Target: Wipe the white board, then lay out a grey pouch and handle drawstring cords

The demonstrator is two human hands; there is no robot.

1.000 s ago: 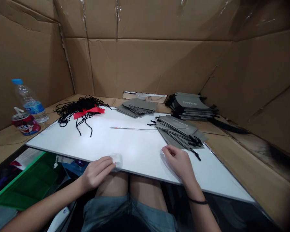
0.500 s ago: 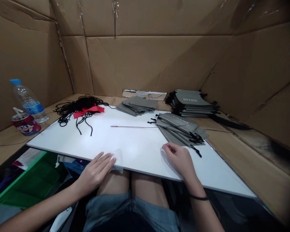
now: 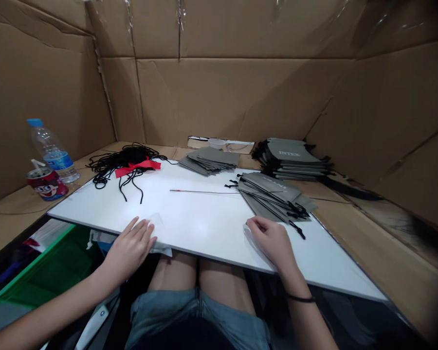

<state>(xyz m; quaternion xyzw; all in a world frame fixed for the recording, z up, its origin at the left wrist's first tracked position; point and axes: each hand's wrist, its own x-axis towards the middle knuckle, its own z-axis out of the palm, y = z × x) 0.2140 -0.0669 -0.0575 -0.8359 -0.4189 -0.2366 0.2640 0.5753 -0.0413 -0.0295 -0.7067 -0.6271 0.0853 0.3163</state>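
Note:
My left hand [image 3: 131, 243] lies palm down at the table's front edge, its fingers stretched flat over a thin white tissue [image 3: 162, 247]. Part of the tissue is hidden beneath the hand, and one corner hangs over the edge. My right hand [image 3: 272, 238] rests curled on the white tabletop [image 3: 204, 223], thumb and forefinger together; whatever they may hold is hidden. Just beyond it lies a loose pile of grey drawstring bags [image 3: 273, 192] with black cords. A thin needle-like rod [image 3: 190, 191], reddish at its left end, lies across the middle, reaching toward the bags.
Black cords [image 3: 126, 158] with a red strip [image 3: 138, 167] lie back left. Flat grey pieces [image 3: 209, 160] are at the back, beside a bag stack [image 3: 290, 158]. A bottle [image 3: 54, 155] and can [image 3: 47, 183] stand left. A green bin [image 3: 44, 272] sits below; cardboard walls surround the table.
My left hand has slid left along the table edge, and the tissue has moved with it. My right hand stays in place. The view has shifted slightly.

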